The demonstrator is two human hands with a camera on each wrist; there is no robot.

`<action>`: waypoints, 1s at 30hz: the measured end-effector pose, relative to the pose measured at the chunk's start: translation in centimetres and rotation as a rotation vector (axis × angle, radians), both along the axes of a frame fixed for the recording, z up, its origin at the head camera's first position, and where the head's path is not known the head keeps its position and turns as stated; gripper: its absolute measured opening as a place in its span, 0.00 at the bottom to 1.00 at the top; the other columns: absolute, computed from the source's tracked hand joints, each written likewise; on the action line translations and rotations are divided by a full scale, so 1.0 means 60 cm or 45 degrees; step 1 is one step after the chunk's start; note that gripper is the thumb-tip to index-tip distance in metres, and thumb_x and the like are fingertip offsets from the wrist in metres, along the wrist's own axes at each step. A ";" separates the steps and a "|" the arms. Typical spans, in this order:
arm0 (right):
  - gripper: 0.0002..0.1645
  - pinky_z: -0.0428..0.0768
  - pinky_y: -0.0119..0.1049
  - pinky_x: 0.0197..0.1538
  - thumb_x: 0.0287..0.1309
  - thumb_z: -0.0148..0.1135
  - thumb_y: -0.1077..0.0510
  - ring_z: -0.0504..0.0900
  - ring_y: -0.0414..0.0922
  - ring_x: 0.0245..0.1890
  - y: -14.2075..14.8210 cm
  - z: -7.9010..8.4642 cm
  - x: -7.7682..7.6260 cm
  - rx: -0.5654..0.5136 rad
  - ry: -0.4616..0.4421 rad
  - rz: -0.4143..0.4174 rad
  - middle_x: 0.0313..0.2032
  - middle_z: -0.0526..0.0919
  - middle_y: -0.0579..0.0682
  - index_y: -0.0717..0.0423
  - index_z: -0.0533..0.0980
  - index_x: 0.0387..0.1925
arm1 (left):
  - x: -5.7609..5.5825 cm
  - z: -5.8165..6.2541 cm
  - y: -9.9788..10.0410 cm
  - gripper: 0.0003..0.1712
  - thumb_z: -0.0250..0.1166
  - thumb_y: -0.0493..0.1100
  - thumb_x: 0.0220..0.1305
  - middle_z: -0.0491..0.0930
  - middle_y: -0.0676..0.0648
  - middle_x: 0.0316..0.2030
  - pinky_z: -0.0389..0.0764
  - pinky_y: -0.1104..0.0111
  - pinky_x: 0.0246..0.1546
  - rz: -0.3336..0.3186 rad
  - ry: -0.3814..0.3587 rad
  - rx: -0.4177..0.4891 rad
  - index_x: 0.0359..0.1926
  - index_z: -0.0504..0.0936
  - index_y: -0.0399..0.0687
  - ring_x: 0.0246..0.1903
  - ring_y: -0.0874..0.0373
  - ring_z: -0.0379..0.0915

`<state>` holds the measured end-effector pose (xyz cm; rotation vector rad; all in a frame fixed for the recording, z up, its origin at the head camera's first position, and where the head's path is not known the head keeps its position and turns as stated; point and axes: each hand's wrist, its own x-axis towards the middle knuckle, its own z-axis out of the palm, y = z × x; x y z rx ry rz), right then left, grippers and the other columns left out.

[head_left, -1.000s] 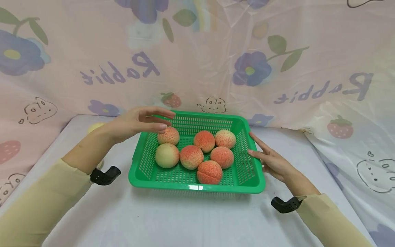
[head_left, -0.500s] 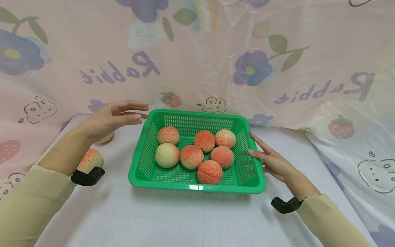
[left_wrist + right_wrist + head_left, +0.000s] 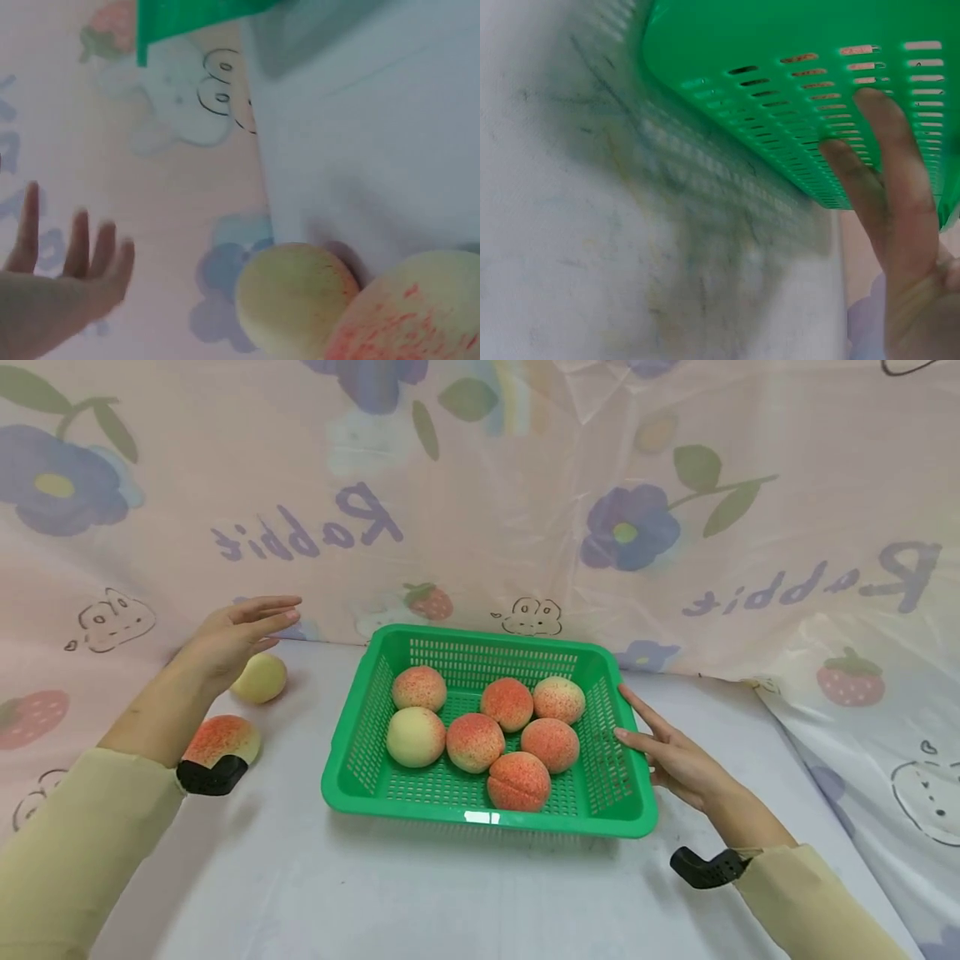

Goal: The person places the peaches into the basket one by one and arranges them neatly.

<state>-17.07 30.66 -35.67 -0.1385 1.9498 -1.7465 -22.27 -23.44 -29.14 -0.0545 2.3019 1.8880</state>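
Note:
A green plastic basket [image 3: 491,818] with slotted walls holds several peaches, red-orange and pale yellow, among them a pale peach [image 3: 416,737]. Over its right rim lies the thumb of my right hand [image 3: 686,768]; in the right wrist view two fingers [image 3: 907,172] press the slotted outer wall, so the hand holds the rim from the side. Left of the basket my left hand [image 3: 225,639] hovers with nothing in it, fingers extended. Below it are a pale yellow peach [image 3: 264,678] and a red-and-yellow peach [image 3: 228,737], partly hidden by the wrist.
A white cloth [image 3: 420,897] covers the table. Behind rises a pink printed curtain [image 3: 480,527] with flowers and rabbits, close to the basket's far rim. Black wrist mounts [image 3: 212,777] stick out from both sleeves.
My left hand has moved left, away from over the basket to above the two loose peaches, which show more now. My right hand stays at the basket's rim. The view has shifted slightly.

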 end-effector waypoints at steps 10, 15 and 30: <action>0.45 0.84 0.48 0.42 0.72 0.49 0.54 0.86 0.46 0.40 -0.001 0.002 -0.003 0.009 -0.003 -0.009 0.53 0.76 0.46 0.24 0.34 0.74 | -0.009 -0.015 -0.011 0.47 0.63 0.62 0.59 0.39 0.53 0.76 0.20 0.54 0.70 0.265 -0.111 0.045 0.74 0.54 0.57 0.73 0.54 0.17; 0.45 0.84 0.48 0.41 0.72 0.49 0.55 0.86 0.46 0.40 0.000 0.004 -0.003 0.007 0.004 -0.010 0.54 0.74 0.46 0.24 0.35 0.74 | -0.011 -0.021 -0.013 0.49 0.65 0.65 0.55 0.33 0.58 0.76 0.21 0.51 0.70 0.357 -0.150 0.060 0.74 0.56 0.62 0.73 0.53 0.14; 0.44 0.84 0.48 0.43 0.72 0.48 0.55 0.86 0.45 0.40 0.005 -0.001 0.003 -0.003 0.007 0.005 0.55 0.74 0.47 0.24 0.35 0.74 | -0.029 -0.084 0.010 0.55 0.67 0.67 0.52 0.28 0.57 0.76 0.38 0.56 0.73 0.892 -0.383 0.020 0.74 0.44 0.76 0.74 0.53 0.22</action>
